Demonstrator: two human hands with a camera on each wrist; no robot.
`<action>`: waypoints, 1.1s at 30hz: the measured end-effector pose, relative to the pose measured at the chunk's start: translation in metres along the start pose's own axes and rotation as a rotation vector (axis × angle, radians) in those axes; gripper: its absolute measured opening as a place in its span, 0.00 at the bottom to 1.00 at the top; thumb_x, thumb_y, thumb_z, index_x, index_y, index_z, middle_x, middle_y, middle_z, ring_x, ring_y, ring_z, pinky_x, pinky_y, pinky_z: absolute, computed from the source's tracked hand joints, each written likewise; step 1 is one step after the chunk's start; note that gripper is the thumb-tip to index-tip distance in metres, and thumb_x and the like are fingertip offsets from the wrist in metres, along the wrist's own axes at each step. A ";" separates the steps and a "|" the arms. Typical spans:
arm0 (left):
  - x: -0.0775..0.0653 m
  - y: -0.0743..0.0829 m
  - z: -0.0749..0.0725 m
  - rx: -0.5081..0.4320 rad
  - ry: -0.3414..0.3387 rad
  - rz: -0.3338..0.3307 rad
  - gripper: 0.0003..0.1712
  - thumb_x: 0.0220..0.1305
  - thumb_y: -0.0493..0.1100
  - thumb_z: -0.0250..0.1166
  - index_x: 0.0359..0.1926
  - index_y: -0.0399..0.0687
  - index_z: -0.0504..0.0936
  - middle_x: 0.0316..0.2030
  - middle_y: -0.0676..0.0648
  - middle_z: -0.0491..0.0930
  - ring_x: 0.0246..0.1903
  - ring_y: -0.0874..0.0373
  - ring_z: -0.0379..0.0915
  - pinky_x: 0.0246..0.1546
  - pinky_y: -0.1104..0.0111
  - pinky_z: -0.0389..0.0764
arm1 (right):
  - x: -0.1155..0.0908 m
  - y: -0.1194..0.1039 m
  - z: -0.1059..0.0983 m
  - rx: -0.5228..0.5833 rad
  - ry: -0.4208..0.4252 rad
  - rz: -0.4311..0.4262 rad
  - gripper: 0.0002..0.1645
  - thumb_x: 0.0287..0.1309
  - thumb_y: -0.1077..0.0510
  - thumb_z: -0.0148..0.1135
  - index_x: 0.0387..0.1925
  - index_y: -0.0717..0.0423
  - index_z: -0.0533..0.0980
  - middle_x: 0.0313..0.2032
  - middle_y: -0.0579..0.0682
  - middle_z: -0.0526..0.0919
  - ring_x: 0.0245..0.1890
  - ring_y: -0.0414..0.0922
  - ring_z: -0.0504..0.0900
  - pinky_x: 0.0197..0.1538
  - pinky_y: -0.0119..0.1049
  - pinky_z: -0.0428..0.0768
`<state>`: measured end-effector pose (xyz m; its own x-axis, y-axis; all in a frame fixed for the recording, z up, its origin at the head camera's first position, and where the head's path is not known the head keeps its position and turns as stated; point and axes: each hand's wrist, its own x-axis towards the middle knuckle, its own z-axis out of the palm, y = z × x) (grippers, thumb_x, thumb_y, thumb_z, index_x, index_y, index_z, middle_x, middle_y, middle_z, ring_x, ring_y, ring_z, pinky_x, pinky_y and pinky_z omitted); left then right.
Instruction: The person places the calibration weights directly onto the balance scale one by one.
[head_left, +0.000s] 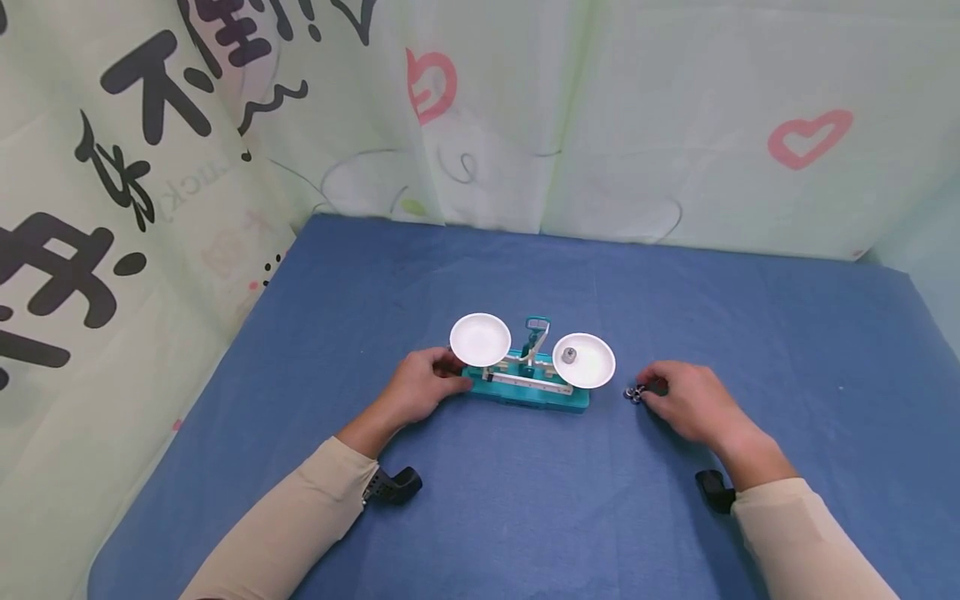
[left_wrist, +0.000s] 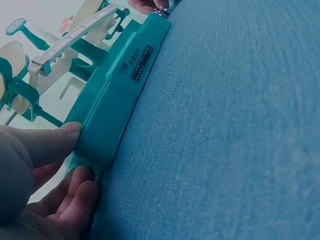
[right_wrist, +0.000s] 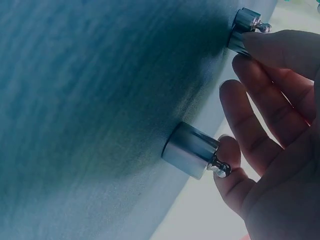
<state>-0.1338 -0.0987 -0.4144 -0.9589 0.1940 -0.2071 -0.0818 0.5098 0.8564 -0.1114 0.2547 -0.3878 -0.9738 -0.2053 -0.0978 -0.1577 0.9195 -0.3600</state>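
Observation:
A teal balance scale (head_left: 525,393) with two white pans stands on the table. My left hand (head_left: 420,385) grips the left end of its base, the thumb on the front face, as the left wrist view also shows. One small metal weight (head_left: 569,356) sits in the right pan (head_left: 592,368); the left pan (head_left: 480,339) holds nothing. Just right of the scale, my right hand (head_left: 693,404) pinches a small metal weight (right_wrist: 238,43) between thumb and index finger. Another weight (right_wrist: 248,19) stands right beside it. A larger cylindrical weight (right_wrist: 190,150) with a knob stands by the little finger.
Blue cloth (head_left: 480,500) covers the table. A pale printed curtain (head_left: 637,125) hangs behind and to the left of it. Black wrist cameras (head_left: 397,485) are strapped at both cuffs.

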 end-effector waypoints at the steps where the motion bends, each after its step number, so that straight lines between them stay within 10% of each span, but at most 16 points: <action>1: 0.000 0.000 0.000 -0.001 -0.001 0.000 0.16 0.60 0.40 0.73 0.47 0.38 0.83 0.40 0.46 0.84 0.41 0.53 0.79 0.46 0.58 0.78 | 0.000 0.000 0.000 -0.001 0.001 0.001 0.08 0.59 0.65 0.67 0.41 0.65 0.82 0.39 0.62 0.83 0.41 0.60 0.80 0.44 0.57 0.77; 18: -0.003 -0.001 0.001 -0.012 0.015 0.009 0.16 0.60 0.39 0.73 0.47 0.37 0.83 0.40 0.46 0.84 0.41 0.53 0.80 0.46 0.58 0.79 | -0.011 -0.016 -0.020 0.091 0.163 -0.029 0.10 0.61 0.63 0.65 0.42 0.65 0.81 0.42 0.62 0.83 0.46 0.62 0.79 0.45 0.58 0.77; 33: -0.002 -0.005 0.002 -0.024 0.024 0.042 0.15 0.60 0.39 0.73 0.47 0.37 0.84 0.38 0.46 0.84 0.40 0.54 0.81 0.44 0.59 0.79 | -0.005 -0.072 -0.032 0.108 0.222 -0.239 0.07 0.57 0.65 0.68 0.39 0.60 0.84 0.39 0.55 0.85 0.44 0.56 0.77 0.48 0.57 0.73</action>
<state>-0.1312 -0.0994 -0.4191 -0.9679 0.1942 -0.1598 -0.0478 0.4818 0.8750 -0.1003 0.2006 -0.3316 -0.9253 -0.3214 0.2015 -0.3788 0.8111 -0.4456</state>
